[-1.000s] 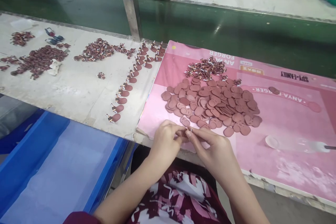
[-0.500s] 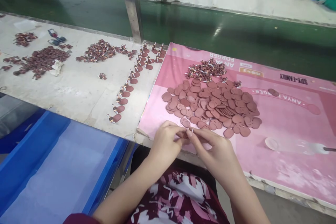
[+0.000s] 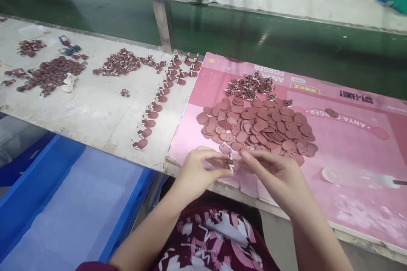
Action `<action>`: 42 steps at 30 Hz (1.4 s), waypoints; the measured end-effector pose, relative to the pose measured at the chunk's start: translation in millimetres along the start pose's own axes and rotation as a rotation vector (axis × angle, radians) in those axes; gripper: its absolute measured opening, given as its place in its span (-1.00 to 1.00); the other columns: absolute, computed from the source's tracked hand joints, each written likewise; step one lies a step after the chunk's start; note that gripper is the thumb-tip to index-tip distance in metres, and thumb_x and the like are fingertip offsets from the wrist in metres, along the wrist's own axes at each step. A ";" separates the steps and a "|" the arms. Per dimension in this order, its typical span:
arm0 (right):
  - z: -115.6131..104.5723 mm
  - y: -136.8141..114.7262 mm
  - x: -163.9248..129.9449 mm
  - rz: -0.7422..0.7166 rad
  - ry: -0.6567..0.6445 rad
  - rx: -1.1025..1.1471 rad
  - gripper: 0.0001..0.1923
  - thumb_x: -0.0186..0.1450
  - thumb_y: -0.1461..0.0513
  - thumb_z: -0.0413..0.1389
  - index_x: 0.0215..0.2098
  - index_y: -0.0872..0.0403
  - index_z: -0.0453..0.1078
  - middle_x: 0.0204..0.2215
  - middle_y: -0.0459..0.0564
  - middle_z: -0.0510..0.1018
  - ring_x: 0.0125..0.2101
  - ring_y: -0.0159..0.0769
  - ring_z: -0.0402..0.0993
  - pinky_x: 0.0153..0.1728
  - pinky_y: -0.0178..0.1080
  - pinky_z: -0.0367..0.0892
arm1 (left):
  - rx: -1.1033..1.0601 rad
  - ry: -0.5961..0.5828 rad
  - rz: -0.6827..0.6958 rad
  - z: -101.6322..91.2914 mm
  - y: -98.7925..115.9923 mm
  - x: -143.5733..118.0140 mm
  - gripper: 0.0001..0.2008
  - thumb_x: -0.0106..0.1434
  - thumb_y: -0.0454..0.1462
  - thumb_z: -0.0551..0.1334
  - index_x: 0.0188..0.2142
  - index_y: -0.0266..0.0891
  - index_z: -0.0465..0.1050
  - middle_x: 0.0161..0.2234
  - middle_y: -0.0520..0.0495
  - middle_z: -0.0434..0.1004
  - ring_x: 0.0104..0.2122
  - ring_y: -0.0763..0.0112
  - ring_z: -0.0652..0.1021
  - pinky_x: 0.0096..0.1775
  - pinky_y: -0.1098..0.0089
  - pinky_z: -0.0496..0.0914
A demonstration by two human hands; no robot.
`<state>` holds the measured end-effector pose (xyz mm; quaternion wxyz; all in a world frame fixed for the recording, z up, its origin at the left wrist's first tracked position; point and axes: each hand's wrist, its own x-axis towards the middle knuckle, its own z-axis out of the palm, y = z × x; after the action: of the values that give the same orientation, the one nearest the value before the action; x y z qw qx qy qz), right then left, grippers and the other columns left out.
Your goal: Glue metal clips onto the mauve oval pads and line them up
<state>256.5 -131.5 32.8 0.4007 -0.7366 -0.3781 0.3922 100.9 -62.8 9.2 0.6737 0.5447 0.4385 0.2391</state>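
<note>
My left hand (image 3: 197, 173) pinches a small brown tag piece (image 3: 230, 163) with a pale striped end, at the near edge of the pink board (image 3: 349, 152). My right hand (image 3: 280, 178) hovers just to the right of that piece with its fingers spread, and I see nothing in it. Right behind both hands lies a heap of flat brown oval tags (image 3: 257, 127). Beyond the heap sits a small pile of striped loop pieces (image 3: 249, 84).
A curved row of finished tags (image 3: 155, 106) runs over the grey bench (image 3: 95, 110), with more piles of them (image 3: 47, 72) at the left. A blue bin (image 3: 63, 203) stands below left. A metal post (image 3: 159, 8) rises behind, before a green belt (image 3: 286, 42).
My hands were joined together on the small piece. Now my right hand has let go and drawn a little to the right, while my left hand keeps the piece.
</note>
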 end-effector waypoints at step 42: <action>121.6 -89.3 206.9 -0.318 -0.099 -0.502 -0.90 0.18 0.30 0.16 -0.40 0.10 0.55 -0.32 0.08 0.60 -0.26 -0.18 0.49 -0.26 -0.25 0.30 | 0.220 0.301 0.356 -38.8 -20.4 6.2 -0.78 0.34 -0.27 0.10 -0.16 -0.23 0.51 -0.49 -0.01 0.57 -0.43 0.40 0.56 -0.31 0.42 0.44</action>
<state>211.8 119.6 9.9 0.2438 -0.7242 -0.5929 0.2541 67.8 -43.5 -13.0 0.4846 0.6417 0.4544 0.3833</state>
